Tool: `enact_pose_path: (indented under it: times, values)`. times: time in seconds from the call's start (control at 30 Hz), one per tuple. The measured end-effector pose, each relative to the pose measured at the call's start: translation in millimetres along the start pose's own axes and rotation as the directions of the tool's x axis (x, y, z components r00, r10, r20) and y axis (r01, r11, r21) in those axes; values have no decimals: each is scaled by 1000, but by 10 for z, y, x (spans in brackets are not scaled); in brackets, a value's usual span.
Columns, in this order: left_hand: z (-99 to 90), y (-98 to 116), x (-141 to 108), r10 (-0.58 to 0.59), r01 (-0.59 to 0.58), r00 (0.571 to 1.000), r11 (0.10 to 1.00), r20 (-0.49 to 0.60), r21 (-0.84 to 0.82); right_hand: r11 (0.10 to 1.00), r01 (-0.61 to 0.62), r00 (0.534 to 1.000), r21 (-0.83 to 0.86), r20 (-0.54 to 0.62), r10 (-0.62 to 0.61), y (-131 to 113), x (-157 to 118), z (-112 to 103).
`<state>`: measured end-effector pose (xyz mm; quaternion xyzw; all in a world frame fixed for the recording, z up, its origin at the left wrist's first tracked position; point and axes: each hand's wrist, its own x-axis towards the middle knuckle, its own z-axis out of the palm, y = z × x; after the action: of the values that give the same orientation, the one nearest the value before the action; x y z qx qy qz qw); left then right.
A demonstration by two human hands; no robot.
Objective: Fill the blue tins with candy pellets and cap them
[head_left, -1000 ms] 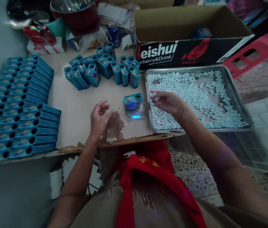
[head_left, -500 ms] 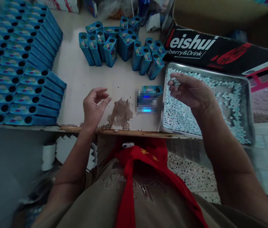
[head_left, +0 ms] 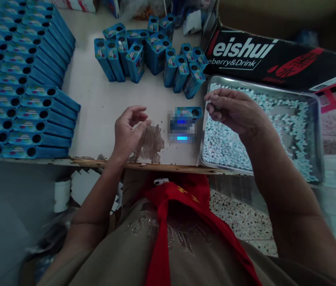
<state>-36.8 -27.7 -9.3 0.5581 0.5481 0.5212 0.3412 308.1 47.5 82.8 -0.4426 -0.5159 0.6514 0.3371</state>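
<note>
My right hand (head_left: 227, 109) is over the left part of a metal tray (head_left: 319, 139) holding many small pale tablets (head_left: 227, 149). Its fingers are curled together; what they hold, if anything, is hidden now. Left of the tray, a blue container (head_left: 196, 112) with a dark round hole lies on a small device (head_left: 182, 129) whose front is blurred, with a lit blue strip. My left hand (head_left: 130, 129) hovers above the table, left of the device, fingers loosely curved and apart, with nothing in it.
Several blue containers (head_left: 135, 59) stand at the table's back middle. Rows of blue containers (head_left: 25, 91) fill the left side. Behind the tray is a black cardboard box (head_left: 289, 65). The table's front edge (head_left: 156, 167) runs close to my body.
My left hand has moved right, towards the device. My right hand has shifted slightly left, and its fingers have closed over the tablets that showed in them before.
</note>
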Motion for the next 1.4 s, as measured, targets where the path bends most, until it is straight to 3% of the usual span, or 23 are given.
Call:
enact_pose_path:
  times: [0.23,0.53,0.8,0.87,0.93,1.0,1.07,1.13,1.2,1.3,1.4]
  values:
    - [120,-77,-26,-33,34,999,999,21,-31,999,-35,999,22,-12,35,-82,-24,24]
    - [314,-77,-8,-15,20,996,999,82,-51,997,-28,993,76,-111,37,-80,-194,-123]
    - [305,-63,-50,-30,30,995,1000,90,1,998,18,997,62,-75,-14,-72,-120,-31]
    - [360,-110,-32,-21,18,997,999,73,34,997,73,988,-10,-134,-73,-61,-170,-148]
    - [483,-168,15,0,-5,998,997,61,77,971,114,963,-208,-216,-159,-11,-261,-316]
    - [660,-201,87,44,-55,994,993,99,109,869,91,920,-487,-292,-260,97,-366,-468]
    - [853,-174,170,100,-121,977,988,189,101,801,30,887,-598,-353,-298,264,-447,-538]
    - [1026,-76,250,194,-228,940,969,280,91,908,14,875,-419,-435,-214,464,-476,-496]
    - [1164,70,325,345,-405,869,907,354,112,999,29,877,-43,-479,-46,654,-443,-365]
    - [1314,269,441,523,-630,727,765,445,132,907,23,903,420,-399,161,839,-312,-120]
    - [1399,337,552,529,-674,678,723,510,147,763,20,930,646,-292,223,888,-177,47]
